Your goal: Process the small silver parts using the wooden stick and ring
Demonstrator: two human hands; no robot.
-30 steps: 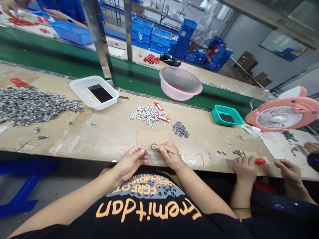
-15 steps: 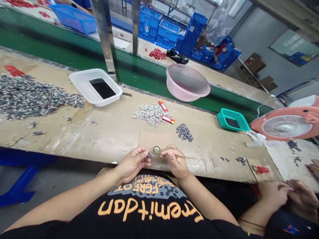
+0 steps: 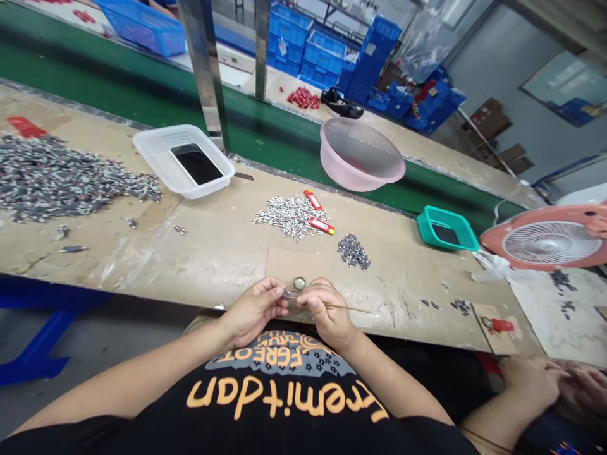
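Note:
Between the thumb and fingers of my left hand (image 3: 258,309) is a small dark grey piece (image 3: 286,294); its exact kind is too small to make out. My right hand (image 3: 328,311) pinches a thin brown stick (image 3: 348,308), whose tip reaches the grey piece. Just beyond my fingertips a bottle cap (image 3: 300,284) lies on a cardboard square (image 3: 284,262). Farther back is a heap of small whitish parts (image 3: 284,217) with two red-and-white packets (image 3: 321,225) on it. To its right sits a small pile of dark grey pieces (image 3: 353,251).
A large heap of grey parts (image 3: 61,180) covers the left. A white basket (image 3: 152,148) holding a phone, a pink basin (image 3: 363,180) and a green basket (image 3: 429,237) stand along the back. At right are an orange fan (image 3: 550,243) and a co-worker's hands (image 3: 535,382).
The stick in my right hand has moved slightly left, its tip now at the grey piece. The view has shifted a little; my left hand still holds the piece.

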